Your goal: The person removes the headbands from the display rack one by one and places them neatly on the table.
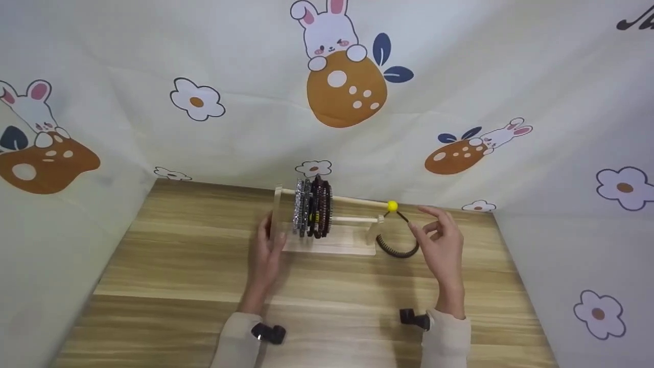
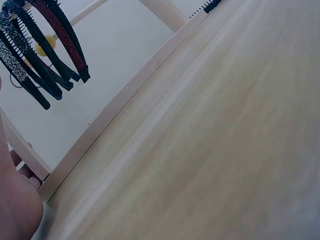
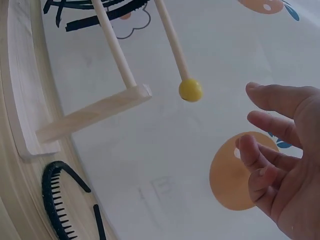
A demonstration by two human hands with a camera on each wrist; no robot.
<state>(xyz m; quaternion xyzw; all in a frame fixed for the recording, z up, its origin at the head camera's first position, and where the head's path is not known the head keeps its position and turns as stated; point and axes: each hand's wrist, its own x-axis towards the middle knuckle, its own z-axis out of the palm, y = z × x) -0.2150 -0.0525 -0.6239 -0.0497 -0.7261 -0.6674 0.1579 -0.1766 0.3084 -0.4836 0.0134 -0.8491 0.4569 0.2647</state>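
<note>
Left hand (image 1: 266, 257) seemingly grips rack (image 1: 347, 246); right hand (image 1: 443, 246), fingers parted, hovers by yellow ball (image 1: 392, 206) and headband (image 3: 47, 192).

Ahead of the pale wooden rack (image 1: 332, 247), the wood-grain worktop (image 1: 332, 312) gives room for a hand to pass. At the rack's left end, the left hand (image 1: 268, 250) grips the panel and blocks that side. A packed row of dark and silvery headbands (image 1: 312, 207) fills the left part of the 2 pale rods (image 1: 357, 201); the stretch right of them is bare. The yellow ball (image 1: 392, 206) ends the upper rod, with air between it and the right hand (image 1: 442, 243). Below, a black toothed headband (image 1: 398, 254) obstructs the worktop just beside the base. Cream printed fabric (image 1: 245, 138) walls off the back.
</note>
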